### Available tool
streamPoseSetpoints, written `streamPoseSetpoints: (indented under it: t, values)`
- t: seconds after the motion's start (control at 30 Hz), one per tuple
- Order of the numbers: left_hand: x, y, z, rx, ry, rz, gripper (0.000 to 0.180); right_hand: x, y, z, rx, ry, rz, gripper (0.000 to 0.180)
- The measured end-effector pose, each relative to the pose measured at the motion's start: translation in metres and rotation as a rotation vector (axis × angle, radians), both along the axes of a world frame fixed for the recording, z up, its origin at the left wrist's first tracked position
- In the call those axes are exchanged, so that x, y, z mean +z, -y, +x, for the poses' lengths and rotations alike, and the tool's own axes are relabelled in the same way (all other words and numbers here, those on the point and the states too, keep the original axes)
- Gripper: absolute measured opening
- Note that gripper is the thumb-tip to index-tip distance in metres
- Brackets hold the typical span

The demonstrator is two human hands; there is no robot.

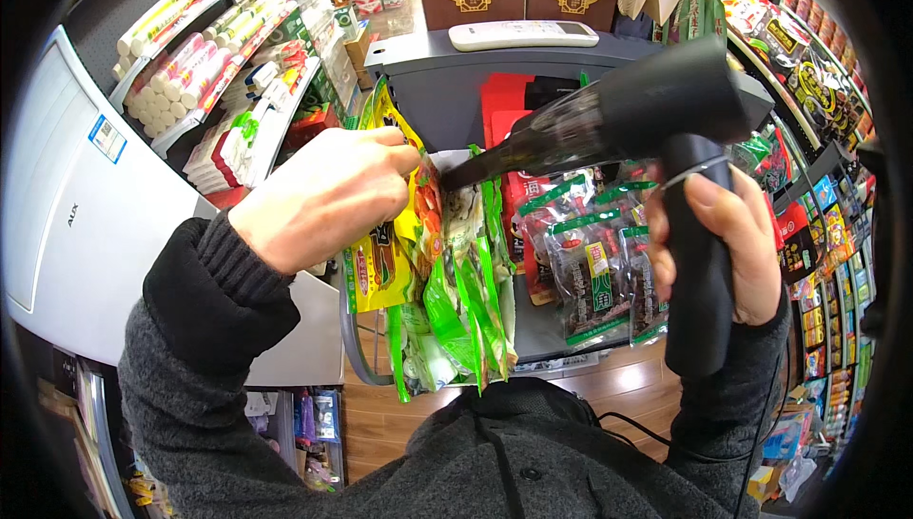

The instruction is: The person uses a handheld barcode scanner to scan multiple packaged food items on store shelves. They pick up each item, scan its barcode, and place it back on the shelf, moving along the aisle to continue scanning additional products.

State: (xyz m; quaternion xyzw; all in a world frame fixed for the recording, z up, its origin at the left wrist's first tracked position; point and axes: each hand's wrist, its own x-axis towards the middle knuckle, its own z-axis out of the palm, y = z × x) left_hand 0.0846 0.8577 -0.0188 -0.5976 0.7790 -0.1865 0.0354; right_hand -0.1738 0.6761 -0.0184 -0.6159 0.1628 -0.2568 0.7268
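Note:
My left hand (319, 198) grips the top of a yellow and green snack packet (385, 253) and pulls it to the left, away from a row of green packets (464, 300) standing in a grey shelf bin (354, 348). My right hand (728, 243) is closed around the grip of a black handheld vacuum (656, 105). Its dark, tapered nozzle (495, 160) points left and down into the gap between the packets, close to my left fingertips. A black cord (647, 429) trails from the grip's lower end.
Clear packets with green and red labels (594, 258) lie right of the green ones. A white remote control (523, 34) rests on the grey top shelf (428, 63). Stocked shelves run along both sides, a white appliance (86, 205) stands left, and wooden floor (618, 386) shows below.

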Motion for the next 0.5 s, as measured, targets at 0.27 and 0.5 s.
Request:
streamPoseSetpoints:
  t: [0.27, 0.5]
  values:
    - [-0.001, 0.01, 0.002, 0.002, 0.011, 0.047, 0.007, -0.007, -0.003, 0.037, 0.242, -0.143, -0.124, 0.026]
    - [-0.002, 0.017, -0.007, 0.022, -0.009, 0.057, 0.009, -0.025, 0.001, 0.035, 0.258, -0.053, -0.139, 0.026]
